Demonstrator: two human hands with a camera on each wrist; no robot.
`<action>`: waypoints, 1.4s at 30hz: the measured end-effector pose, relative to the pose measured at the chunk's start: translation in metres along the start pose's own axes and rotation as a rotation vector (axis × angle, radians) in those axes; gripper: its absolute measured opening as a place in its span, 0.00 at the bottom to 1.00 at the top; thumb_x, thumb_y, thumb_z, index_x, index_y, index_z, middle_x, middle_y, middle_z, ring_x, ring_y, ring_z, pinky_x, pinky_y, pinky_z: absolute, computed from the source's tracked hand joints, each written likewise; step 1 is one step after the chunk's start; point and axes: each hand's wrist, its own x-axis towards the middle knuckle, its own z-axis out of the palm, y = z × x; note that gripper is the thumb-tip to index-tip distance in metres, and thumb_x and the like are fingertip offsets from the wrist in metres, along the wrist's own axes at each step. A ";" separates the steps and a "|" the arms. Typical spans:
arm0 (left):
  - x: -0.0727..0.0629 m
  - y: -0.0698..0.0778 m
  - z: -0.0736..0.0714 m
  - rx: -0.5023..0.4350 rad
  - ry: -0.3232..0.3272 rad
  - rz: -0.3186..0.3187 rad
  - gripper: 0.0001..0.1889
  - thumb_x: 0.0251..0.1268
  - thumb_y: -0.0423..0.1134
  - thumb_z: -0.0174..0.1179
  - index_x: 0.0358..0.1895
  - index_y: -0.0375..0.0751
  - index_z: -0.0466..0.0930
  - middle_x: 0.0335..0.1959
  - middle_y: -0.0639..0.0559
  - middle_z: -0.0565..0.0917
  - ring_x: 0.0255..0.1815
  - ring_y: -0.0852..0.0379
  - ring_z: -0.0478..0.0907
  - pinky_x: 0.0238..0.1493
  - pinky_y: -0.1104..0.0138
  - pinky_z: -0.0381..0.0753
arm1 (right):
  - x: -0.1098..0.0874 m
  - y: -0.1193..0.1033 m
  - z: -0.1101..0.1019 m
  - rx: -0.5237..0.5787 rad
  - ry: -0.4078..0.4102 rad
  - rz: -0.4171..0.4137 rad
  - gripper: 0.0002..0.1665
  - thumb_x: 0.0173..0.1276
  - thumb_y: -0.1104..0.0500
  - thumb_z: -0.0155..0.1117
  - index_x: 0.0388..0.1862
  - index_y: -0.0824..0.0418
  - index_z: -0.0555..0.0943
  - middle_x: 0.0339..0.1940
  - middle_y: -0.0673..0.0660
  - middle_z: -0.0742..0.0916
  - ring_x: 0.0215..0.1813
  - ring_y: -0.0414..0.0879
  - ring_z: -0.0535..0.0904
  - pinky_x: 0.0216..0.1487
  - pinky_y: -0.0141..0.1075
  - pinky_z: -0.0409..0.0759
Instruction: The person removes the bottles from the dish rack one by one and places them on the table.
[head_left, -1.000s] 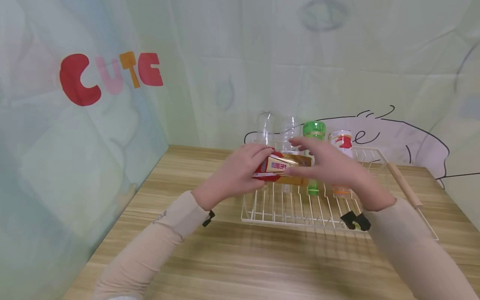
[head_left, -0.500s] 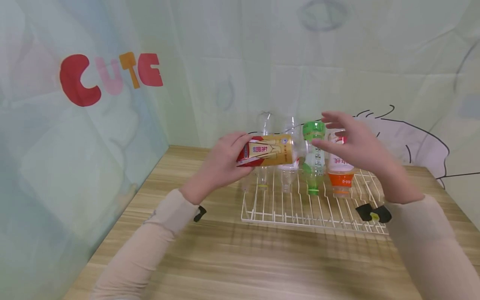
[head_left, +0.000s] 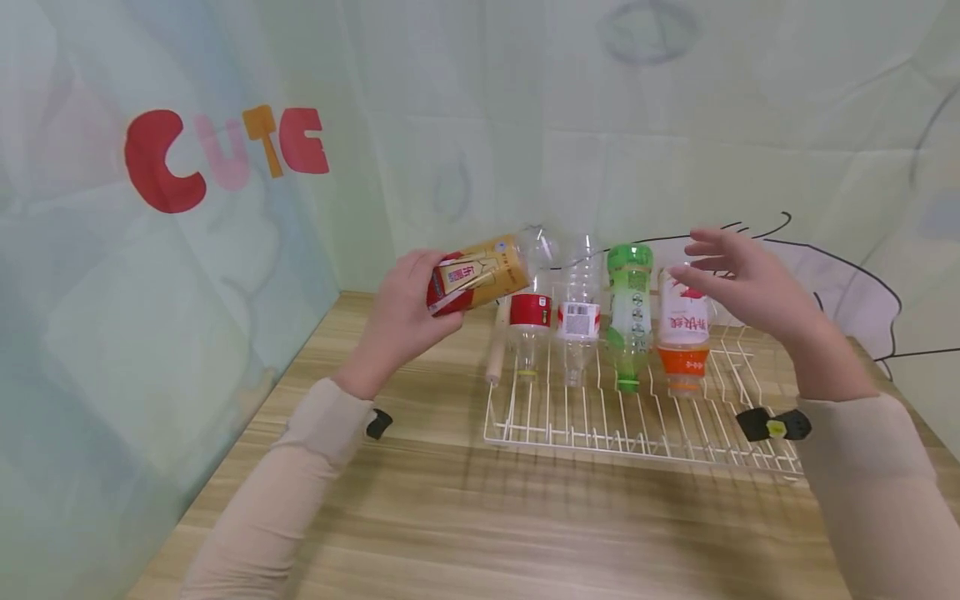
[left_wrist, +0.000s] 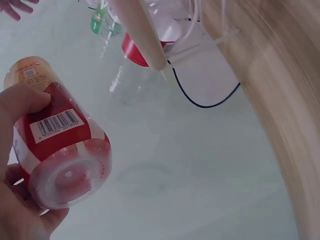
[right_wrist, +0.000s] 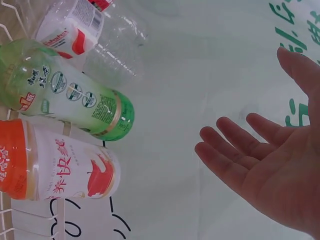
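I find the left hand [head_left: 405, 304] gripping a red-and-gold plastic bottle [head_left: 480, 273] at its two o'clock, neck indistinct; the right hand [head_left: 753, 287], at three o'clock, fingers extended, partly hides a white-labelled bottle [head_left: 684, 323].

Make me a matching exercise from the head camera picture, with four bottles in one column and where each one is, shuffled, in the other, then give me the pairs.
Bottles
1. Gold-and-red bottle
2. Green bottle
3. Orange-banded bottle
4. Red-labelled clear bottle

Places
A. Right end of the row in the wire rack
B. In the row, with a bottle on each side
C. Left end of the row
D. Gripped by the left hand

Pairs: 1-D, 2-B, 3-A, 4-C
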 end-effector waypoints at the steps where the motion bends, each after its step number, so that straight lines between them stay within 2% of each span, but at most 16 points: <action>1: -0.001 -0.003 0.000 -0.004 0.001 -0.025 0.34 0.46 0.39 0.71 0.60 0.35 0.69 0.54 0.41 0.75 0.53 0.46 0.71 0.51 0.54 0.76 | 0.000 0.002 0.000 -0.004 -0.007 0.008 0.45 0.70 0.42 0.57 0.76 0.61 0.54 0.70 0.67 0.69 0.67 0.64 0.67 0.61 0.65 0.65; 10: -0.011 -0.028 -0.003 -0.034 0.013 -0.241 0.37 0.48 0.42 0.70 0.63 0.37 0.66 0.56 0.41 0.72 0.52 0.45 0.71 0.47 0.51 0.76 | 0.003 0.022 -0.002 0.021 -0.045 0.078 0.49 0.69 0.39 0.56 0.77 0.64 0.50 0.71 0.69 0.67 0.69 0.66 0.64 0.63 0.67 0.62; 20: -0.021 -0.052 -0.003 -0.078 0.035 -0.411 0.39 0.52 0.43 0.68 0.67 0.37 0.62 0.59 0.38 0.68 0.53 0.42 0.70 0.48 0.48 0.74 | 0.011 0.052 0.001 -0.021 -0.079 0.138 0.51 0.71 0.37 0.52 0.76 0.68 0.48 0.71 0.73 0.65 0.69 0.70 0.62 0.62 0.66 0.63; 24: -0.024 -0.060 -0.003 -0.138 0.031 -0.485 0.39 0.55 0.42 0.66 0.70 0.38 0.58 0.60 0.37 0.65 0.54 0.42 0.68 0.51 0.48 0.74 | 0.014 0.061 0.005 -0.022 -0.092 0.178 0.53 0.70 0.36 0.53 0.76 0.69 0.47 0.71 0.74 0.64 0.69 0.71 0.60 0.61 0.66 0.65; 31: -0.032 -0.077 -0.001 -0.248 0.073 -0.588 0.39 0.57 0.40 0.64 0.69 0.34 0.55 0.62 0.37 0.62 0.62 0.42 0.65 0.62 0.47 0.69 | 0.018 0.068 0.012 -0.034 -0.101 0.203 0.56 0.68 0.33 0.53 0.76 0.70 0.47 0.70 0.76 0.63 0.68 0.72 0.59 0.60 0.67 0.65; 36: -0.038 -0.086 0.002 -0.330 0.105 -0.665 0.40 0.59 0.40 0.64 0.70 0.32 0.51 0.65 0.35 0.59 0.66 0.41 0.62 0.66 0.48 0.66 | 0.021 0.071 0.015 -0.031 -0.100 0.224 0.57 0.67 0.32 0.53 0.76 0.69 0.46 0.70 0.76 0.63 0.68 0.73 0.59 0.60 0.67 0.65; 42: -0.047 -0.100 0.009 -0.361 0.157 -0.759 0.41 0.59 0.43 0.63 0.70 0.34 0.48 0.66 0.36 0.57 0.68 0.41 0.59 0.67 0.47 0.64 | 0.022 0.074 0.018 -0.014 -0.099 0.251 0.58 0.66 0.32 0.53 0.76 0.70 0.44 0.70 0.77 0.62 0.68 0.74 0.58 0.60 0.67 0.65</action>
